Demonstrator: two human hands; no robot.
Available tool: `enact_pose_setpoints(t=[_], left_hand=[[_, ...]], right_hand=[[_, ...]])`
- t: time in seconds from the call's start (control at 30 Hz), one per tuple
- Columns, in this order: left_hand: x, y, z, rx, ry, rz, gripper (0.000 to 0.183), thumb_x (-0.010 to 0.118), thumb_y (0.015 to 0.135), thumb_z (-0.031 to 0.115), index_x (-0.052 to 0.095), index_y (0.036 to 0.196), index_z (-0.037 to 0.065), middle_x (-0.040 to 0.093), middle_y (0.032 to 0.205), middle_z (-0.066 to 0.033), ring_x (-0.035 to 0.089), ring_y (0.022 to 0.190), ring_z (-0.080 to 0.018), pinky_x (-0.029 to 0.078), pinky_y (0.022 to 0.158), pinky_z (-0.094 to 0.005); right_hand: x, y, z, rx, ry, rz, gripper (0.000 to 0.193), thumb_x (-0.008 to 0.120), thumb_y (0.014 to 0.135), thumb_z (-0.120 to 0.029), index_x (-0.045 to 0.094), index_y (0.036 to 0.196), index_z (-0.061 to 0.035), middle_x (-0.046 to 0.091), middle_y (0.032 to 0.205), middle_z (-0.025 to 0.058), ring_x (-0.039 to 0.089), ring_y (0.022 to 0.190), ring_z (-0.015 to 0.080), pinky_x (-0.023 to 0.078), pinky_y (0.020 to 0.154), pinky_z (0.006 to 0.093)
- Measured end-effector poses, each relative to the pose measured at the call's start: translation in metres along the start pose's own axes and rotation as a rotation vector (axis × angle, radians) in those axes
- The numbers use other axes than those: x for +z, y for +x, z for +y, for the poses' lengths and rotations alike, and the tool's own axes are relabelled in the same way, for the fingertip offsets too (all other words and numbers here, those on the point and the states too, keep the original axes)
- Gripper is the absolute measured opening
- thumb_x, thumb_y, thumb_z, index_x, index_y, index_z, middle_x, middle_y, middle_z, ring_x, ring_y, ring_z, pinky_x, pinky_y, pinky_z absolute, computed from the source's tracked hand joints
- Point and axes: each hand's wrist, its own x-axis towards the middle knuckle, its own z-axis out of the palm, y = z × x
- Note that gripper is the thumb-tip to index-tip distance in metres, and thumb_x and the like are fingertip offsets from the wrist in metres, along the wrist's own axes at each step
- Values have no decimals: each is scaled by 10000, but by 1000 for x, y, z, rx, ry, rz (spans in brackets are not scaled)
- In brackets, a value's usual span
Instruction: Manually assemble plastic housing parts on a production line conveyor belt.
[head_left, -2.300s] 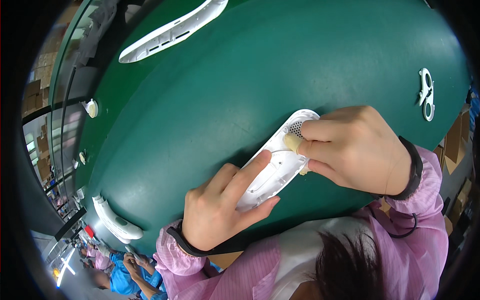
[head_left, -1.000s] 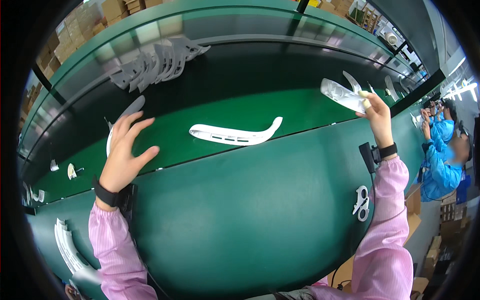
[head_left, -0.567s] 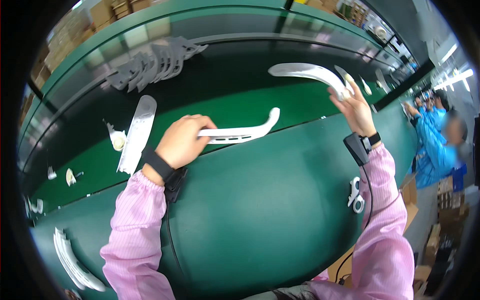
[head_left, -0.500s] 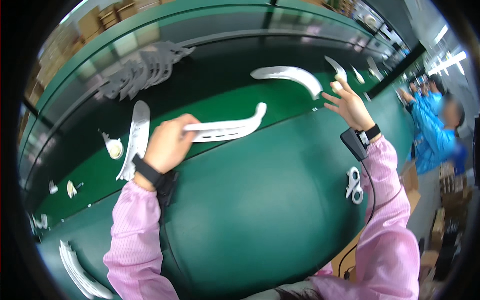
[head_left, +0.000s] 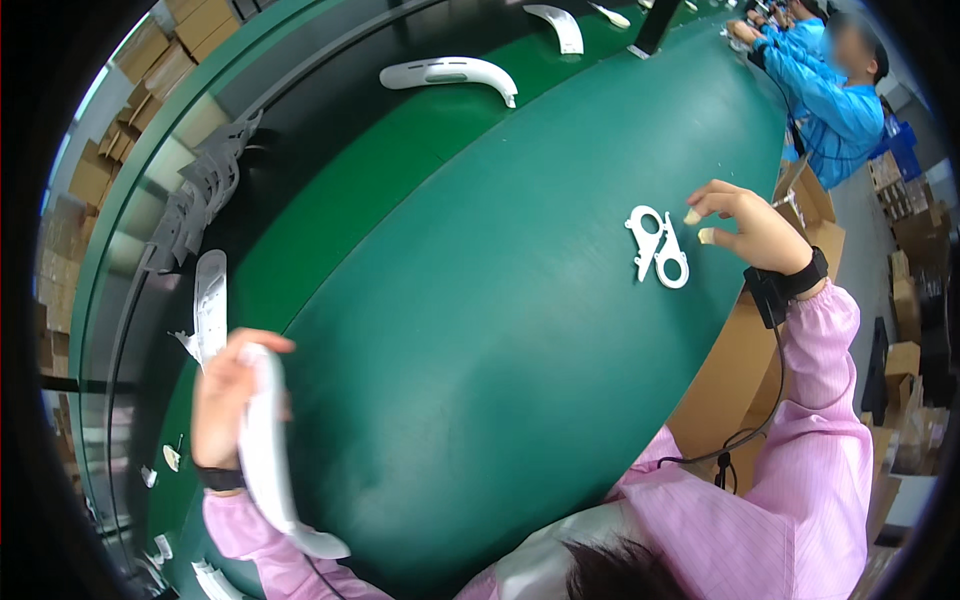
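My left hand (head_left: pixel 222 400) is closed around a long white curved plastic part (head_left: pixel 268 450), which hangs down toward my forearm with its hooked end nearest me. The hand and part are somewhat blurred. On the right, my right hand (head_left: pixel 755 232) hovers with thumb and fingers apart and nothing between them; pale covers show on its fingertips. Just left of those fingertips, two small white plastic parts with ring ends (head_left: pixel 657 246) lie side by side on the green worktable (head_left: pixel 470 330). Just beyond my left hand lies another long white part (head_left: pixel 210 300).
Several grey curved pieces (head_left: pixel 205 190) stand in a row along the far left side. A white curved part (head_left: pixel 450 76) rests on the darker green belt (head_left: pixel 300 240), with a shorter one (head_left: pixel 557 30) farther along. Co-workers in blue (head_left: pixel 830 110) sit at the upper right. A black post (head_left: pixel 655 28) rises from the table edge.
The view has turned to the right. My left hand has swung the white curved part from lying across to pointing toward me. My right hand has come back beside the small ringed parts.
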Motion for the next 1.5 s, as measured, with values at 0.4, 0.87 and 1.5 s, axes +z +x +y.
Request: enact_pose_setpoints(t=[0.4, 0.87, 1.5], left_hand=[[103, -53, 15, -130, 759, 233, 570, 694, 944, 132, 478, 1463, 37, 726, 1019, -113, 684, 809, -191, 509, 664, -319], [97, -115, -13, -162, 716, 42, 632, 498, 992, 29, 254, 1575, 41, 692, 860, -244, 681, 787, -448, 527, 707, -511], [102, -129, -34, 47, 788, -4, 698, 607, 995, 181, 283, 1602, 61, 676, 1164, -292, 672, 994, -464, 530, 861, -484]], right_hand=[[54, -15, -40, -143, -193, 231, 417, 870, 766, -338, 678, 986, -41, 646, 975, 102, 660, 873, 328, 535, 759, 417], [74, -17, 16, 49, -236, 340, 725, 605, 807, 102, 430, 1471, -131, 724, 1082, 165, 693, 787, 290, 540, 711, 378], [123, -33, -203, -496, 257, 66, 449, 604, 668, 37, 708, 1105, 24, 684, 1063, 167, 675, 907, 351, 566, 790, 391]])
